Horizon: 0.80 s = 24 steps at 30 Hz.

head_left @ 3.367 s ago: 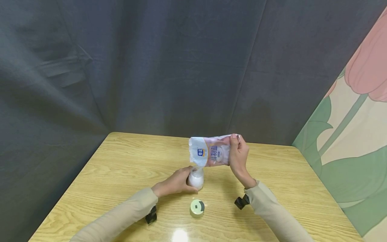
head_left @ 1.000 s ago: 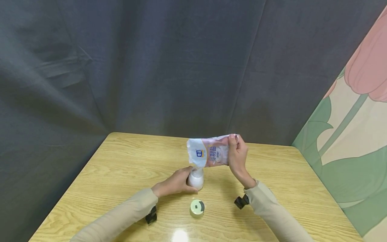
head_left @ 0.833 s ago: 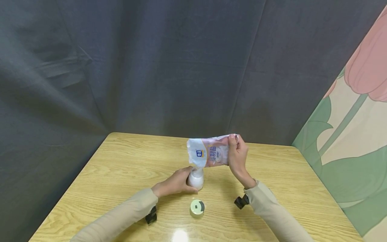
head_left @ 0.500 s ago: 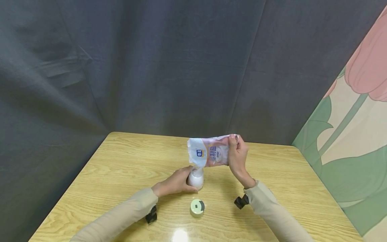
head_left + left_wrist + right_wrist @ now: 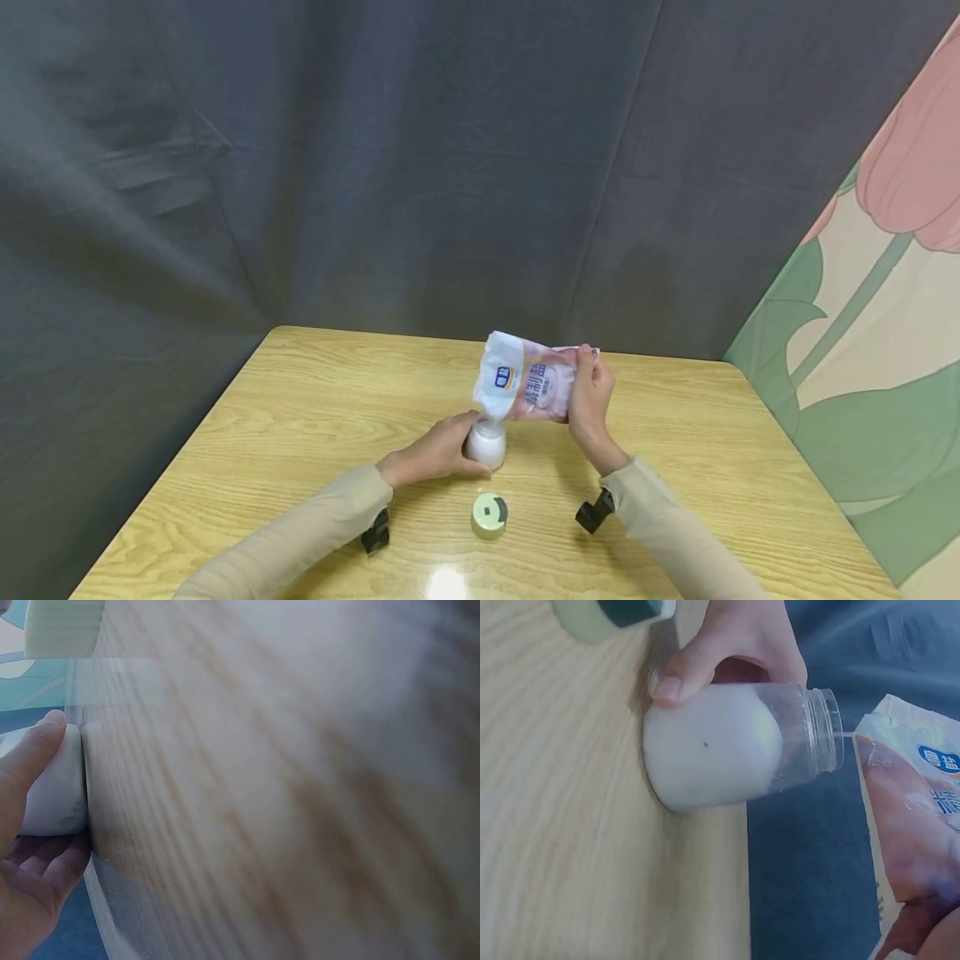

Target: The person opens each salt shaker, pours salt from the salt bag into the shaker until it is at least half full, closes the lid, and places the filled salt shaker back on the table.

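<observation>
My left hand (image 5: 438,452) holds a clear jar (image 5: 487,447) upright on the table, thumb and fingers around its sides. White salt (image 5: 712,746) fills much of the jar, heaped below its threaded neck, as the right wrist view shows. My right hand (image 5: 592,404) grips the far end of a pink and white salt bag (image 5: 534,382), tilted with its torn corner over the jar mouth. A thin white stream runs from that corner into the jar. In the left wrist view, the thumb (image 5: 37,750) presses on the jar's side.
A pale green round lid (image 5: 489,517) lies on the wooden table (image 5: 337,392) in front of the jar. A dark curtain (image 5: 450,167) hangs behind the table, and a flower-patterned wall panel (image 5: 885,333) is at the right.
The right hand has lowered slightly, and the bag has turned, its white end now higher and a little further right. The left hand, jar and lid stay in place.
</observation>
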Motion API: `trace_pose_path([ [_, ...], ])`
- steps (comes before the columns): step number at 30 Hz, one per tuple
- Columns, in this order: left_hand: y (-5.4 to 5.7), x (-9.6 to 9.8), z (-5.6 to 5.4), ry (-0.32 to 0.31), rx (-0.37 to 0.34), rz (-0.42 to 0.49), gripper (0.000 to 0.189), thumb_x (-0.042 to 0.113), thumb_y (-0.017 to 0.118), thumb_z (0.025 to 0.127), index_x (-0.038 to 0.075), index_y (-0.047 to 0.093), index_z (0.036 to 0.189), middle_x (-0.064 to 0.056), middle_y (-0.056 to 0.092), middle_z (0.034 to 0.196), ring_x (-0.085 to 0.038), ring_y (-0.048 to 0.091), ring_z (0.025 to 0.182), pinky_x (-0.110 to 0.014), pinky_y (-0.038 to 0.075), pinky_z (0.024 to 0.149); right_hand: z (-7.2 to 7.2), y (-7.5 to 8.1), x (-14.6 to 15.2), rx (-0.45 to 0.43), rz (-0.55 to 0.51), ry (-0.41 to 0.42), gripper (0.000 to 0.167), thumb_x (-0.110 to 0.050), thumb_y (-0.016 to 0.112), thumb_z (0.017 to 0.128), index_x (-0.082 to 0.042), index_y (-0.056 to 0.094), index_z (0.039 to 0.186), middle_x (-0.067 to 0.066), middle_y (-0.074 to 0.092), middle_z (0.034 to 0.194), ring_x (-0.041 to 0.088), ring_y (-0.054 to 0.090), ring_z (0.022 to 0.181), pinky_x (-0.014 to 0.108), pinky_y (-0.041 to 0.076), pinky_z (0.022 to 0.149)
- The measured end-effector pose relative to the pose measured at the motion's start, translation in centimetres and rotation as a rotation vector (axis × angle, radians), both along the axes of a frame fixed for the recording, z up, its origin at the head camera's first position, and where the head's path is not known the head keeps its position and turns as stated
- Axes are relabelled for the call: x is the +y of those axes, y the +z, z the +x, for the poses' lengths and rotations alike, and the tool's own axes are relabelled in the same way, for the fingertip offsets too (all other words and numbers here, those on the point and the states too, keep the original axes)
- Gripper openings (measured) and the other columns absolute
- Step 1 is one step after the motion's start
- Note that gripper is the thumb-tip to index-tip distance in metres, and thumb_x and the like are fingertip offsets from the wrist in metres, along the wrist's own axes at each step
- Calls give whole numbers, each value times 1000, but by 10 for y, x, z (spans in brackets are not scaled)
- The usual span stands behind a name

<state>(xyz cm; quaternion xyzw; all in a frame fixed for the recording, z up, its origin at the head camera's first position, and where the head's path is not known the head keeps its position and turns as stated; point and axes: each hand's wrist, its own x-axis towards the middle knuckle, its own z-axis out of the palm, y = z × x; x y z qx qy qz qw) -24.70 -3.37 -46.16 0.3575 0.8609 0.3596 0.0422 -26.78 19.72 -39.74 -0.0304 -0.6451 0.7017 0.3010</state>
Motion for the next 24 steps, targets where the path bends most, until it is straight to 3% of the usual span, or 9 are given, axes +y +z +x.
trace_pose_path([
  [10, -3, 0, -3, 4, 2, -33, 76, 32, 87, 76, 4, 49, 135, -6, 62, 121, -14, 60, 106, -29, 50, 92, -3, -14, -2, -236, -256, -15, 34, -28, 46, 103, -19, 68, 79, -3, 60, 62, 8, 54, 49, 22, 45, 42],
  [14, -3, -1, -4, 0, 2, -40, 75, 34, 87, 77, 4, 49, 135, -5, 62, 120, -13, 59, 106, -29, 50, 92, -3, -21, -3, -304, -319, -13, 30, -35, 48, 101, -19, 66, 83, -4, 60, 64, 8, 55, 51, 22, 46, 43],
  [17, -3, -1, -4, 0, -8, -42, 74, 34, 87, 77, 5, 49, 134, -4, 62, 120, -13, 59, 106, -29, 50, 92, -2, -24, -3, -377, -341, -9, 31, -42, 48, 100, -19, 63, 86, -3, 59, 62, 9, 54, 48, 26, 41, 36],
  [21, -2, -1, -4, 3, -15, -37, 74, 34, 87, 77, 5, 50, 134, -4, 62, 119, -13, 59, 105, -29, 50, 92, -1, -27, -4, -486, -420, 28, 36, -50, 46, 97, -17, 59, 90, -1, 58, 62, 13, 53, 47, 32, 37, 33],
  [24, -2, -1, -4, 3, -15, -35, 73, 34, 87, 77, 6, 50, 134, -3, 62, 117, -13, 59, 104, -29, 50, 91, -1, -30, -4, -525, -508, 54, 39, -52, 46, 96, -16, 58, 91, 0, 62, 66, 15, 58, 52, 33, 41, 38],
])
